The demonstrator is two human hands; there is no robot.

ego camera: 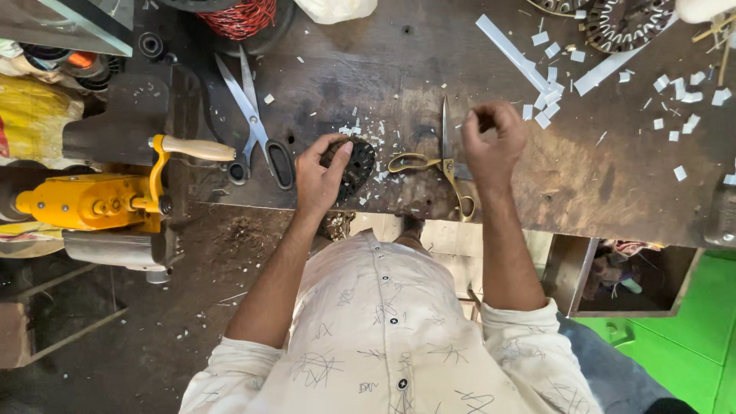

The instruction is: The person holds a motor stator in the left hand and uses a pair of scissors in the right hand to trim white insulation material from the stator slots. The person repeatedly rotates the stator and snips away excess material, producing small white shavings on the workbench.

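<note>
My left hand [320, 175] grips a round black slotted metal core [356, 164] that rests on the dark wooden workbench [383, 84]. My right hand [494, 142] hovers above the bench with its fingers pinched together; whether a small piece sits between them is too small to tell. Under that hand lie brass-handled scissors [443, 157], blades pointing away from me. White paper scraps litter the bench around the core.
Larger scissors with black handles [257, 126] lie left of the core. A yellow hand-crank machine with a wooden handle [107, 195] stands at the left. A red wire spool [241, 17], white strips [512, 52] and slotted cores [625, 23] sit at the back.
</note>
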